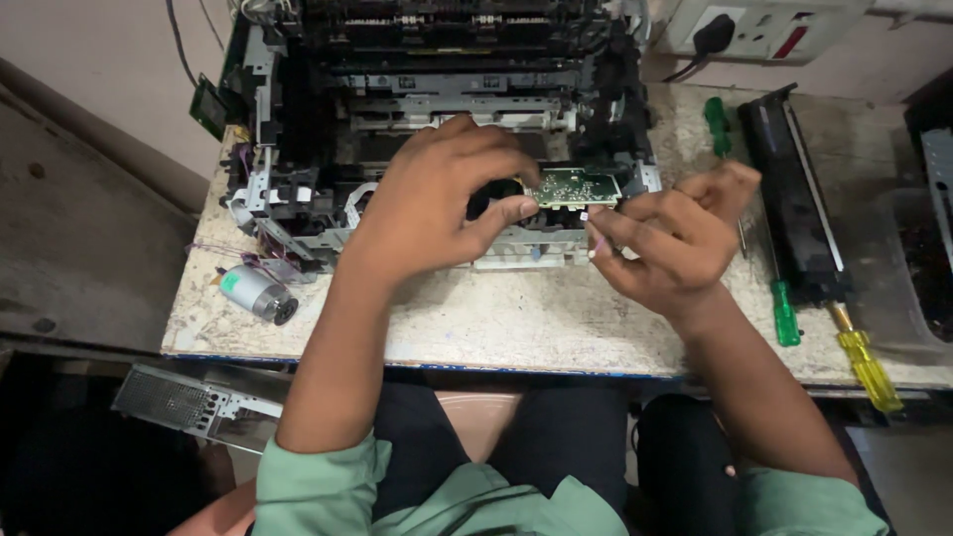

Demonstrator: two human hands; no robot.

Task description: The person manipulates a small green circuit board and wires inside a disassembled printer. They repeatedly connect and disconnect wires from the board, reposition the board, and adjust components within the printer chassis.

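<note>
The small green circuit board [573, 186] lies flat at the front of the stripped printer [437, 119], long axis running left to right. The left hand [437, 203] pinches its left end between thumb and fingertips; the right hand [675, 238], fingers curled on something small, is just beside its right end.

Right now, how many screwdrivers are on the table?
3. A green-handled one lies near the wall socket, another green-handled one by the right hand, and a yellow-handled one at the table's edge. Others may be hidden.
</note>
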